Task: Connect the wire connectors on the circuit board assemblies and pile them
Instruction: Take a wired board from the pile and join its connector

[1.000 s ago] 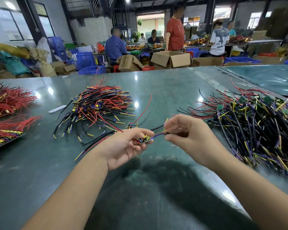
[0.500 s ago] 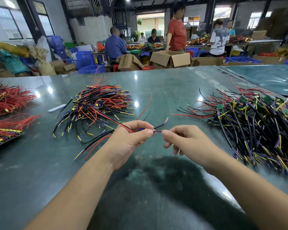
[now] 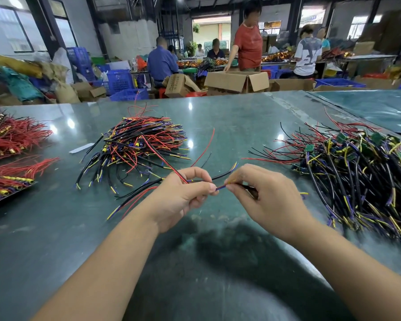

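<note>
Pinching thin blue-and-yellow wire ends (image 3: 220, 187) between left hand (image 3: 183, 195) and right hand (image 3: 266, 198); joining looks under way, next stacking at ten o'clock pile (image 3: 139, 142).

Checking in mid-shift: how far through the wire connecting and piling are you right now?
Done, apparently: a heap of wire assemblies lies ahead-left on the table. In hand: the left hand and right hand pinch opposite ends of a short purple wire section of one assembly; whether its connector has mated is hidden. Left: the bigger tangle with green boards to the right looks unprocessed.
</note>
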